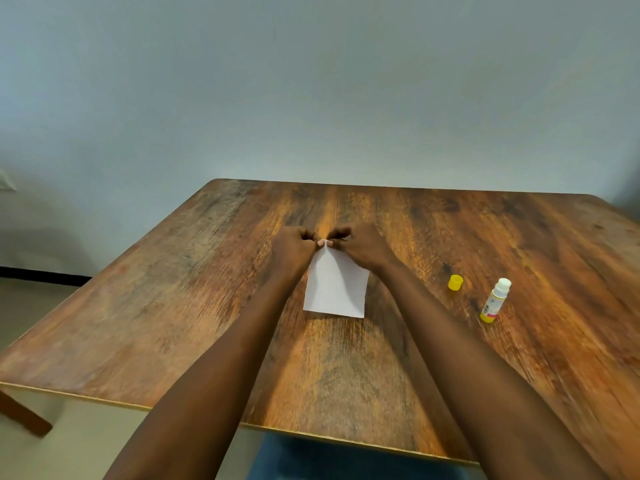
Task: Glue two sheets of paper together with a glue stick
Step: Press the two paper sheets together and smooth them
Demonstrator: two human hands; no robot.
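Note:
White paper (335, 289) lies in the middle of the wooden table (173, 306); I cannot tell whether it is one sheet or two stacked. My left hand (292, 249) and my right hand (363, 247) meet at its far edge, and both pinch the paper there with curled fingers. The far edge is lifted slightly between my fingertips. To the right, the glue stick (495, 301) lies on the table with its white tip uncovered. Its yellow cap (455, 282) stands apart, a little to its left.
The table ends at a pale wall behind. Its near edge runs below my forearms, with a blue surface (346, 459) beneath it. A table leg (24, 415) and pale floor show at the lower left.

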